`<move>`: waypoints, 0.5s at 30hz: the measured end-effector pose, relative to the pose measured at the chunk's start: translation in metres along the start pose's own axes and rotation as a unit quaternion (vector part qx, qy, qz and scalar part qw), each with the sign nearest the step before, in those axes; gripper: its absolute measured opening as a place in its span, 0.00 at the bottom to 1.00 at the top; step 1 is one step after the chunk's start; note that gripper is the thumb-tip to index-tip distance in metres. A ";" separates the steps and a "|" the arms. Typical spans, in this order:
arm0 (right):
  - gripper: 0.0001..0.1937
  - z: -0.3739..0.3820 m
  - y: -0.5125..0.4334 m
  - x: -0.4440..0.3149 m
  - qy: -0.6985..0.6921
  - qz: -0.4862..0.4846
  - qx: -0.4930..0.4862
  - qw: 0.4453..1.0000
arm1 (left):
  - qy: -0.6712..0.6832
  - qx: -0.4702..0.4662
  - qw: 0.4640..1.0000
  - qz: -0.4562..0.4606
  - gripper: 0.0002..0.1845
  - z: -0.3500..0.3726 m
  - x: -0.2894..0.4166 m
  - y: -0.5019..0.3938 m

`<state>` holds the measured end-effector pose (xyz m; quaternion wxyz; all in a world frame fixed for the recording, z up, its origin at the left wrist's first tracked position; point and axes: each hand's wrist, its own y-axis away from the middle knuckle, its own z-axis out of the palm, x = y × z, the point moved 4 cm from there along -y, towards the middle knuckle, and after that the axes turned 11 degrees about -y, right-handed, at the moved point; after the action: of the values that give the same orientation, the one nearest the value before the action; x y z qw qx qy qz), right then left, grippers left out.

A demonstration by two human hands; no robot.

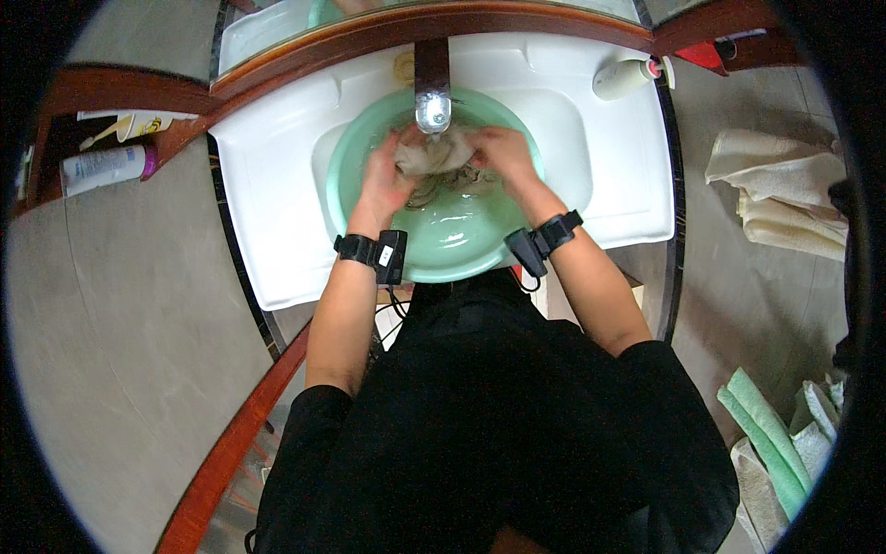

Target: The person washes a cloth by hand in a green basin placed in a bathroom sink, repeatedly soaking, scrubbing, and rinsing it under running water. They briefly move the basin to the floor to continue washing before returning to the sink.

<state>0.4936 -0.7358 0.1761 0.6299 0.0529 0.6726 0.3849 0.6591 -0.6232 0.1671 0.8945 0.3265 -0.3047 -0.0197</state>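
Note:
A pale green plastic basin [443,266] stands in the white washbasin [270,208], with water inside it. Under the faucet [432,114] I hold a wet, light-coloured cloth [436,154]. My left hand [385,176] grips its left side, and my right hand [505,156] has its right side. Some fingertips are hidden by the cloth and the water. Below it, a darker patterned part of cloth [477,179] lies in the water; whether it belongs to the same piece I cannot tell. Each wrist wears a black strap with a small box.
A pump bottle [623,79] lies at the washbasin's back right corner. On the left, a wooden shelf holds a white bottle with a purple cap [107,170] and a cup [142,127]. Cream towels [775,187] and a green towel [765,433] hang at right. A wood-framed mirror [429,34] borders the back.

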 end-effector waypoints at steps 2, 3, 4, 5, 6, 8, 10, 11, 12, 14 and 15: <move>0.13 -0.012 -0.006 -0.004 -0.162 0.004 0.088 0.983 | -0.057 0.066 0.996 0.016 0.26 -0.019 0.007 0.002; 0.11 -0.013 -0.009 -0.004 -0.177 0.017 0.090 0.980 | -0.091 0.089 0.992 0.019 0.26 -0.027 0.009 0.002; 0.11 -0.012 -0.011 -0.004 -0.179 0.035 0.086 0.979 | -0.125 0.126 0.984 0.019 0.26 -0.035 0.011 0.002; 0.11 -0.012 -0.013 -0.005 -0.181 0.026 0.094 0.979 | -0.110 0.122 0.986 0.029 0.26 -0.038 0.010 0.001; 0.12 -0.010 -0.015 -0.004 -0.185 0.025 0.095 0.978 | -0.096 0.132 0.986 0.035 0.26 -0.041 0.011 0.001; 0.11 -0.006 -0.016 -0.005 -0.191 0.000 0.100 0.977 | -0.112 0.184 0.976 0.027 0.27 -0.045 0.010 0.003; 0.12 0.000 -0.015 -0.004 -0.234 -0.008 0.093 0.968 | -0.175 0.243 0.954 0.005 0.28 -0.045 0.010 0.007; 0.13 0.003 -0.014 -0.002 -0.271 -0.007 0.085 0.959 | -0.229 0.267 0.936 0.002 0.29 -0.044 0.013 0.008; 0.14 0.005 -0.013 -0.002 -0.311 -0.016 0.081 0.947 | -0.284 0.276 0.918 0.013 0.29 -0.041 0.016 0.010; 0.14 0.006 -0.010 0.000 -0.263 -0.015 0.084 0.961 | -0.274 0.257 0.926 0.044 0.29 -0.036 0.019 0.010; 0.14 0.005 -0.009 0.000 -0.239 -0.028 0.087 0.967 | -0.208 0.229 0.949 0.064 0.28 -0.034 0.018 0.009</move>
<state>0.5016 -0.7406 0.1714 0.7757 0.1796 0.5347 0.2832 0.6914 -0.6014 0.1619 0.7121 0.4908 -0.5004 0.0400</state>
